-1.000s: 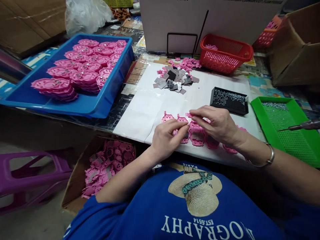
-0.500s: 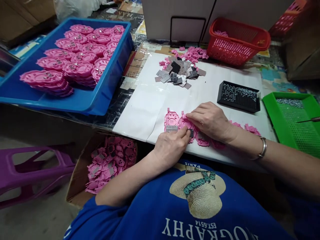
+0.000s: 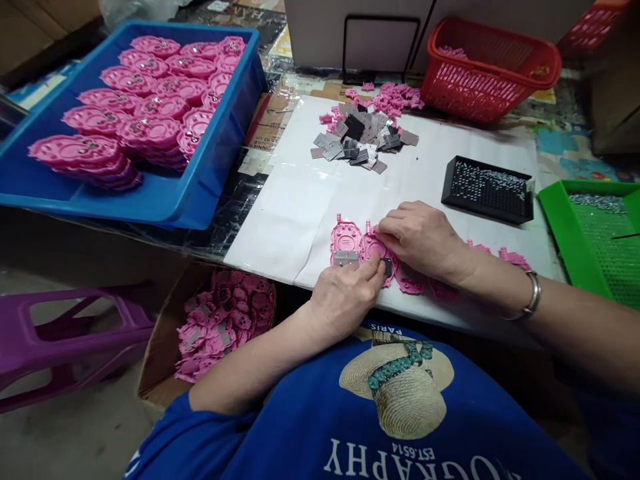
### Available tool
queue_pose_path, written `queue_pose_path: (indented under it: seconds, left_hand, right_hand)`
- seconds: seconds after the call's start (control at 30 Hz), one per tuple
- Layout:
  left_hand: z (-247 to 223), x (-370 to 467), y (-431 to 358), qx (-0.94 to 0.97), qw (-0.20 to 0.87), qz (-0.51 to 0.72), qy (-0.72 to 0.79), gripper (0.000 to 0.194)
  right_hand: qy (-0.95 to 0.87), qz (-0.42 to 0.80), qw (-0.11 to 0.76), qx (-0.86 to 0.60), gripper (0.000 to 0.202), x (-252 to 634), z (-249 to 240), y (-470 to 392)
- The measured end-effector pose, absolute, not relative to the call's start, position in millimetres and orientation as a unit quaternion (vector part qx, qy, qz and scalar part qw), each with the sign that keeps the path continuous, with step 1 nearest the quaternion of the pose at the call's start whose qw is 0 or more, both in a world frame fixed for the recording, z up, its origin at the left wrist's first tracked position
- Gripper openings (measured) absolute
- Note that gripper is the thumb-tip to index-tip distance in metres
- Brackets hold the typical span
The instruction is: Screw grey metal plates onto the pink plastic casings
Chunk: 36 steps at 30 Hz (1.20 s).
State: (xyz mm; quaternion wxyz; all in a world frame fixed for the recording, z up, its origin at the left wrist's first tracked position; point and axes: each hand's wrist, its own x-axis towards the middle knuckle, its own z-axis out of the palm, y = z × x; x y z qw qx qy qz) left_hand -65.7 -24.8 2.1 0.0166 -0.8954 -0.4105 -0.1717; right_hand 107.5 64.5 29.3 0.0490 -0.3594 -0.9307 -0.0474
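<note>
Several pink plastic casings lie in a row along the near edge of a white sheet (image 3: 280,227). The leftmost casing (image 3: 347,233) has a grey plate (image 3: 346,257) on its lower part. My left hand (image 3: 347,293) has its fingers pressed together at a dark plate (image 3: 386,267) on the second casing (image 3: 374,245). At the upper right edge of that same casing, my right hand (image 3: 420,240) is closed, thumb and fingertips together; anything between them is hidden. More casings are partly covered by my right hand and forearm.
Grey plates (image 3: 367,137) and small pink parts (image 3: 395,100) are heaped farther back. A red basket (image 3: 490,73), black screw tray (image 3: 487,190) and green tray (image 3: 595,233) stand right. A blue tray (image 3: 200,193) of pink casings is left; a carton (image 3: 160,333) sits below.
The whole view has shifted slightly. Both hands stay at the second casing, nearly unchanged in pose.
</note>
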Motion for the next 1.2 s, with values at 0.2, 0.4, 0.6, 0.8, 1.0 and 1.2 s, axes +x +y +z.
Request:
queue_pose_path:
  seconds: [0.2,0.4,0.6,0.8,1.0,1.2]
  left_hand:
    - [-2,-65,-22,-0.894,-0.003,-0.175,-0.412,0.031]
    - [10,-68,-23,-0.839,-0.123,-0.308,-0.430,0.026]
    - [28,-84,-16,-0.625,-0.414,-0.445,-0.490,0.071]
    - [19,-76,-14,-0.573,-0.503,-0.440,-0.474,0.089]
    - [20,-76,-16,-0.526,-0.566,-0.435,-0.462,0.085]
    - [31,-84,-13,-0.453,-0.632,-0.475,-0.413,0.048]
  right_hand:
    - [-0.917,0.008,0.025,-0.398,0.017,98,30,63]
    - [-0.926,-0.025,0.068,-0.370,0.017,102,37,59]
    - [-0.922,-0.013,0.231,-0.310,0.015,98,53,44]
    - [-0.922,0.063,0.292,-0.247,0.020,79,38,26]
    - [-0.916,0.119,0.316,-0.216,0.029,77,40,26]
    - [-0.876,0.208,0.375,-0.220,0.013,91,50,33]
